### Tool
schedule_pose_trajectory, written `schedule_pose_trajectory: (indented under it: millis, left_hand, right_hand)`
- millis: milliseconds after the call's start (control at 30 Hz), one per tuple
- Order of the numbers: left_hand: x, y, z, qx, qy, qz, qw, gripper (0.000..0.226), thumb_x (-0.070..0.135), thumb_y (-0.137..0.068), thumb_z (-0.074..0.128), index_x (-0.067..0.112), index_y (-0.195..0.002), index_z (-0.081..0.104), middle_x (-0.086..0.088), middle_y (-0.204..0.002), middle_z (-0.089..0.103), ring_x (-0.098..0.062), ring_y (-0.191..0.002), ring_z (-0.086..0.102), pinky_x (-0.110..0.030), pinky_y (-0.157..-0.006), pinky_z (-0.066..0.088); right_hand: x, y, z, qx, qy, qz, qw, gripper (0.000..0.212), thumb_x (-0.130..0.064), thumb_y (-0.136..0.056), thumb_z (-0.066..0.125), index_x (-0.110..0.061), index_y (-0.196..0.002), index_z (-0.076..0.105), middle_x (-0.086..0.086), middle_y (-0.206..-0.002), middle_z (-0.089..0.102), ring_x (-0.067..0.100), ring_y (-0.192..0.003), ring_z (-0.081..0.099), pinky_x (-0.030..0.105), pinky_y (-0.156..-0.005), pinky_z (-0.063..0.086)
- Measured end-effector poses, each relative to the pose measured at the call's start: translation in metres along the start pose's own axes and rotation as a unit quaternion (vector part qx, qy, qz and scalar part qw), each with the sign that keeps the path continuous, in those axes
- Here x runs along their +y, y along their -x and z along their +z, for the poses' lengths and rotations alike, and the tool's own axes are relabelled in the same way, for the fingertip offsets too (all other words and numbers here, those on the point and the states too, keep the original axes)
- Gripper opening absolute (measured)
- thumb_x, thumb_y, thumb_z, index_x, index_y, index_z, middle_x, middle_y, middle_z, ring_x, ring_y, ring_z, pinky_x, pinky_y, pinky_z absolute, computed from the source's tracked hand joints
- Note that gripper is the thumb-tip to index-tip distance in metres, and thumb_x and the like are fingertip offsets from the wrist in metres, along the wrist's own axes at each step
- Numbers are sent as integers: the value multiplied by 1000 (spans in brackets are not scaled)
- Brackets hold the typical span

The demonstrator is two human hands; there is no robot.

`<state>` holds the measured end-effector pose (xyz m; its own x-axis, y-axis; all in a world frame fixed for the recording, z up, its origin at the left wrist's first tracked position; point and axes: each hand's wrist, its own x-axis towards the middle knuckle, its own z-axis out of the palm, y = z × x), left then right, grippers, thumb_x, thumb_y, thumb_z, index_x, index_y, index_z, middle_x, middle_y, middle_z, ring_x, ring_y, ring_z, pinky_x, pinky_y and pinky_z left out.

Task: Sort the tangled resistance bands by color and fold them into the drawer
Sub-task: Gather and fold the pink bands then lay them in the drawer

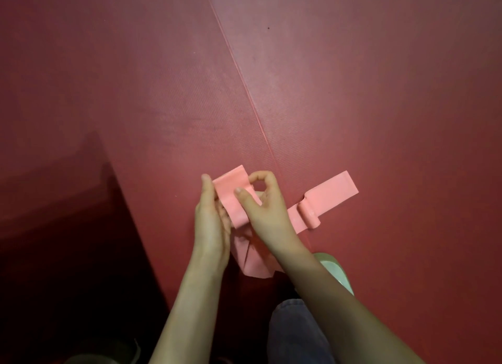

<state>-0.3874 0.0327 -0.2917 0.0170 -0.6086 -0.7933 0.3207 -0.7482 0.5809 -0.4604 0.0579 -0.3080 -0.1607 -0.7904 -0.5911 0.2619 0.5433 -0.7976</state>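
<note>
We see a pink resistance band [231, 200] held up just above the floor, low in the middle of the view, with its near portion doubled over into a flat fold between two hands. From that fold one length runs off to the right and lies on the red mat [380, 105], with a small rolled curl partway along and a flat, square-cut end beyond it. Another length hangs down beneath the wrists, creased and folded on itself. The right hand [266, 208] grips the fold from the right side: its thumb lies across the front face of the band and its forefinger is curled over into a ring above it, so the band is pinched between them. The left hand [212, 217] stands edge-on against the left side of the fold, fingers nearly straight and pointing away from us, pressed flat to the band rather than curled round it; its thumb is hidden from us. A thin raised seam [244, 86] crosses the mat diagonally from the top towards the hands. Below the right forearm we make out a pale green shoe [336, 271] and a knee in blue denim [296, 333]. The lower left falls into deep shadow.
</note>
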Motion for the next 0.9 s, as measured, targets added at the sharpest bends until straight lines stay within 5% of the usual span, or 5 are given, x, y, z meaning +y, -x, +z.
schedule_pose_trajectory:
  millis: [233,467,567,733,900]
  left_hand:
    - [13,9,-2,24,-98,148,984,29,5,-92,45,13,-68,58,10,-45,61,3,-43,52,-10,-47,44]
    - [52,25,2,-34,-125,216,968,16,29,-76,68,26,-61,71,12,-52,62,1,-51,53,-15,-52,45]
    - [60,36,12,-64,-128,232,962,17,21,-76,63,21,-62,72,12,-51,64,2,-48,57,-12,-49,47]
    - [66,37,3,-60,-159,260,951,15,41,-68,61,31,-67,72,13,-57,63,-7,-63,52,-21,-60,44]
    - [69,42,-1,-54,-125,265,955,18,47,-61,71,31,-69,73,14,-64,68,-8,-68,60,-23,-69,50]
  right_hand:
    - [-1,-3,1,23,106,-44,993,28,-33,-76,68,-34,-85,42,-7,-62,48,11,-58,46,25,-59,38]
    - [-4,-3,-23,-170,198,-87,961,55,-50,-73,52,-7,-105,64,-6,-129,52,10,-130,39,29,-112,28]
    - [-15,-5,-25,-204,241,-79,945,50,-52,-72,54,-13,-102,66,9,-109,67,18,-105,61,42,-95,46]
    - [-24,-14,-28,-254,448,-142,845,72,-70,-67,35,-7,-86,66,10,-88,66,24,-88,59,39,-85,45]
    - [-20,-1,-29,-320,272,34,907,23,-36,-82,64,-16,-71,59,-14,-56,59,-1,-57,53,22,-59,45]
